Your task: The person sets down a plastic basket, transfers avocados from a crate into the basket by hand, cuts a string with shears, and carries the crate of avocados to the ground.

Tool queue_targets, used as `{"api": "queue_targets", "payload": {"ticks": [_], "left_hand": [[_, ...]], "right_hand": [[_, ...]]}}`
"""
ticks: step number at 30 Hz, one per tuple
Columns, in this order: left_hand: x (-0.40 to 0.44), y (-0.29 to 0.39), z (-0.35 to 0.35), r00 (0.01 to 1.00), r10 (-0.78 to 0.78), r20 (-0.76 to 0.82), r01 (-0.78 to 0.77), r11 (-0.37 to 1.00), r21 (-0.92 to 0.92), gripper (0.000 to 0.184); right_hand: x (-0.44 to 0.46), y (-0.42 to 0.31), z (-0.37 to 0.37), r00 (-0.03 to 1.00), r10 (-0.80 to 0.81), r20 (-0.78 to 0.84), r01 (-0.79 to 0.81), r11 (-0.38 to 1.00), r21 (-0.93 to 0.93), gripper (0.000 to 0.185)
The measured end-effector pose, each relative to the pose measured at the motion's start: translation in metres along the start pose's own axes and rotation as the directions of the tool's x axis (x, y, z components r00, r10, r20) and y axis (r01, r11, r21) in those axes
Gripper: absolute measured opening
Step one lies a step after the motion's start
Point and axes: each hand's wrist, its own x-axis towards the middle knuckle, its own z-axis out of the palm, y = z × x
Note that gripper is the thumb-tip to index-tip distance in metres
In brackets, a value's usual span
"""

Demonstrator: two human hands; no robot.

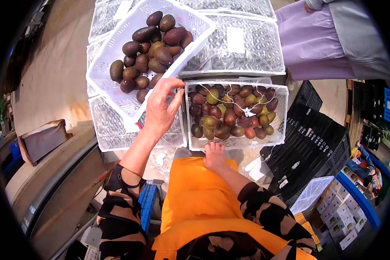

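A clear plastic crate (237, 147) full of green, brown and reddish avocados (230, 118) stands right in front of me. White string (229, 100) lies loosely over the fruit. My left hand (164, 104) is at the crate's far left corner, with thumb and fingers bent close together; whatever they pinch is too small to make out. On the near rim, my right hand (215, 155) has its fingers hooked over the edge. A larger white perforated crate (110, 47) with dark avocados (162, 55) sits tilted on the stack, beside my left hand.
Wrapped clear crates (258, 43) with string and white labels stand behind and to the left. Black folded crates (312, 143) are stacked at right, with a white basket (312, 193) near them. A person in a lilac skirt (310, 41) stands at the far right.
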Motion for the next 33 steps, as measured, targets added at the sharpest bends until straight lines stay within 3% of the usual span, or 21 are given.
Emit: {"api": "queue_targets", "payload": {"ticks": [1, 2, 3, 4, 6, 7, 10, 11, 12, 14, 17, 20, 23, 24, 25, 26, 27, 28, 29, 31, 33], "left_hand": [[0.030, -0.018, -0.022, 0.995, -0.041, -0.096, 0.053, 0.990, 0.129, 0.026], [0.057, -0.048, -0.039, 0.996, 0.057, -0.071, -0.020, 0.895, 0.446, 0.034], [0.078, -0.070, -0.050, 0.993, 0.052, 0.108, -0.109, 0.759, 0.642, 0.048], [0.093, -0.090, -0.050, 0.947, 0.134, 0.291, -0.314, 0.560, 0.767, 0.058], [0.113, -0.114, -0.039, 0.764, 0.229, 0.603, -0.638, 0.403, 0.656, 0.065], [0.126, -0.124, -0.029, 0.700, 0.248, 0.670, -0.689, 0.479, 0.544, 0.056], [0.147, -0.117, -0.034, 0.727, 0.011, 0.686, -0.557, 0.593, 0.581, 0.041], [0.145, -0.133, -0.033, 0.818, 0.228, 0.529, -0.517, 0.696, 0.499, 0.029], [0.144, -0.138, -0.032, 0.961, 0.089, 0.260, -0.197, 0.883, 0.427, 0.030], [0.159, -0.138, -0.022, 0.998, -0.048, -0.036, 0.057, 0.948, 0.312, 0.037], [0.184, -0.119, 0.008, 0.948, -0.289, 0.133, 0.081, 0.624, 0.777, 0.068], [0.197, -0.114, 0.027, 0.899, -0.417, 0.130, 0.148, 0.571, 0.808, 0.074], [0.187, -0.126, 0.002, 0.939, -0.318, 0.134, 0.167, 0.758, 0.631, 0.074], [0.176, -0.127, -0.011, 0.979, -0.197, 0.048, 0.155, 0.879, 0.450, 0.074], [0.167, -0.117, -0.027, 0.976, -0.216, 0.005, 0.207, 0.945, 0.252, 0.075], [0.145, -0.067, -0.042, 0.943, -0.332, 0.036, 0.333, 0.940, -0.073, 0.069], [0.123, -0.054, -0.050, 0.935, -0.326, 0.136, 0.353, 0.831, -0.430, 0.060], [0.094, -0.023, -0.055, 0.914, -0.340, 0.221, 0.405, 0.768, -0.495, 0.053], [0.067, -0.011, -0.050, 0.890, -0.328, 0.317, 0.446, 0.775, -0.448, 0.058], [0.008, 0.019, -0.002, 0.945, -0.139, 0.297, 0.176, 0.979, -0.102, 0.071], [-0.022, 0.040, 0.032, 0.824, -0.166, 0.542, 0.192, 0.981, 0.009, 0.070]], "right_hand": [[0.001, 0.000, 0.002, 1.000, 0.003, -0.004, -0.003, 1.000, 0.000, 0.047], [0.003, 0.000, 0.003, 1.000, 0.007, -0.008, -0.007, 1.000, -0.001, 0.048], [0.003, -0.001, 0.003, 1.000, 0.001, -0.012, -0.001, 1.000, 0.004, 0.048], [0.004, 0.000, 0.003, 1.000, -0.003, -0.016, 0.003, 1.000, 0.005, 0.049], [0.000, 0.000, 0.004, 1.000, 0.008, -0.025, -0.008, 1.000, -0.011, 0.049], [0.002, -0.002, 0.005, 0.999, 0.016, -0.039, -0.017, 0.999, -0.028, 0.048], [0.003, -0.004, -0.001, 0.998, 0.021, -0.052, -0.022, 1.000, -0.020, 0.046], [0.001, -0.005, -0.002, 0.998, 0.028, -0.051, -0.028, 1.000, -0.003, 0.046], [0.001, -0.005, -0.002, 0.998, 0.018, -0.062, -0.018, 1.000, -0.008, 0.045], [0.000, -0.004, -0.002, 0.997, 0.002, -0.082, -0.004, 1.000, -0.021, 0.044], [0.002, -0.002, 0.010, 0.992, 0.016, -0.124, -0.018, 1.000, -0.017, 0.043], [0.002, -0.002, 0.014, 0.992, 0.023, -0.127, -0.026, 1.000, -0.017, 0.044], [0.001, -0.002, 0.016, 0.994, 0.027, -0.101, -0.027, 1.000, 0.005, 0.044], [0.004, -0.001, 0.016, 0.995, 0.035, -0.095, -0.033, 0.999, 0.019, 0.044], [0.002, -0.001, 0.017, 0.995, 0.041, -0.095, -0.039, 0.999, 0.021, 0.044], [0.002, 0.000, 0.018, 0.995, 0.042, -0.093, -0.040, 0.999, 0.023, 0.045], [0.004, -0.001, 0.019, 0.995, 0.037, -0.095, -0.035, 0.999, 0.024, 0.045], [0.004, -0.002, 0.019, 0.997, 0.043, -0.057, -0.041, 0.999, 0.033, 0.047], [0.004, 0.000, 0.017, 0.999, 0.042, -0.023, -0.042, 0.998, 0.040, 0.048], [0.006, 0.001, 0.009, 0.999, 0.034, 0.032, -0.035, 0.999, 0.025, 0.052], [0.002, -0.001, 0.011, 0.998, -0.008, -0.056, 0.007, 1.000, -0.004, 0.037]]}}
